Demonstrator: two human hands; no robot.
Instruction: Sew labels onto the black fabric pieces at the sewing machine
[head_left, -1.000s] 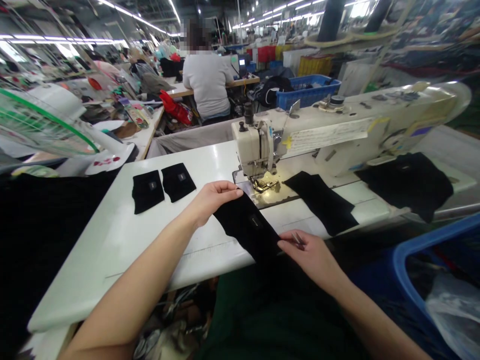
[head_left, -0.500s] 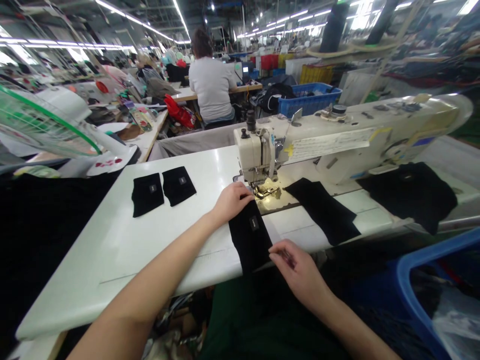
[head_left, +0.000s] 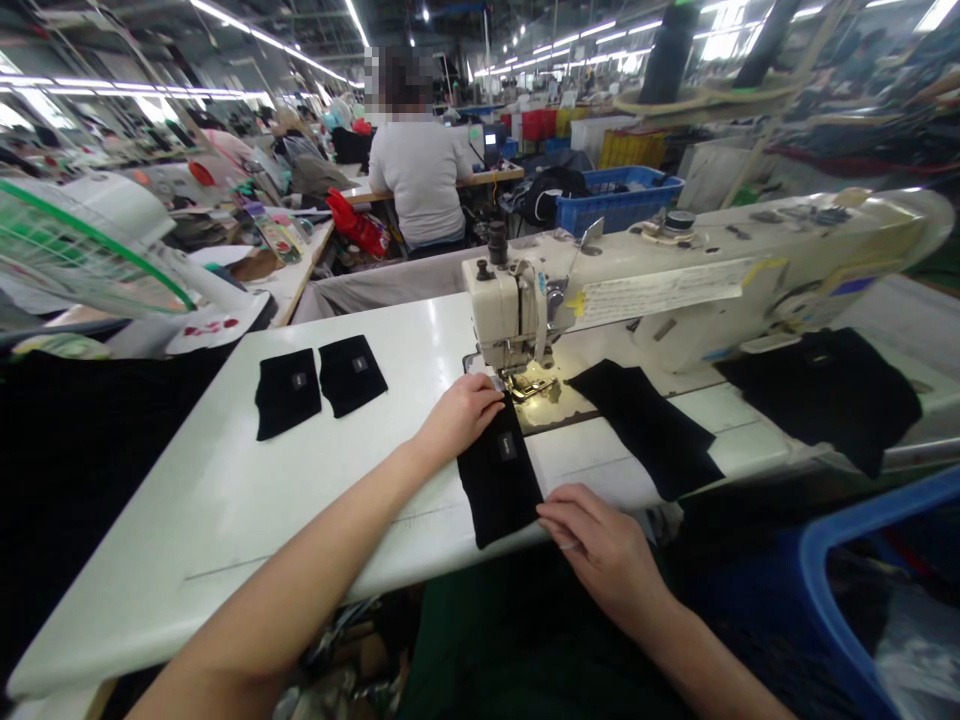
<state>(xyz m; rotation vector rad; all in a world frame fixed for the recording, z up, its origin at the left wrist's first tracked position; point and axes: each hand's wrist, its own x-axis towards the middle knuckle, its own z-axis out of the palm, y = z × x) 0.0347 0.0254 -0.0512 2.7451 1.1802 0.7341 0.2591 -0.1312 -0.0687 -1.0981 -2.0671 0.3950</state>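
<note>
A black fabric piece [head_left: 501, 490] with a small dark label [head_left: 508, 446] lies at the front of the sewing machine [head_left: 510, 310]. Its far end is by the lit presser foot [head_left: 529, 386]. My left hand [head_left: 466, 408] is closed on the far end of the fabric, close beside the foot; the fingertips partly hide the edge. My right hand [head_left: 596, 535] pinches the near right corner at the table's front edge. Two smaller black labelled pieces, a left one [head_left: 289, 394] and a right one [head_left: 353, 375], lie flat on the white table [head_left: 360, 470] to the left.
Another black fabric piece [head_left: 645, 425] lies right of the foot, partly over the table edge. Further right is a bunched black cloth [head_left: 832, 395]. A blue bin [head_left: 814, 570] stands at lower right, a fan [head_left: 90, 245] at left. A person [head_left: 418, 175] sits ahead.
The fabric's near end now lies flatter on the table, its corner still in my right hand. My left hand stays by the foot. The view has shifted slightly.
</note>
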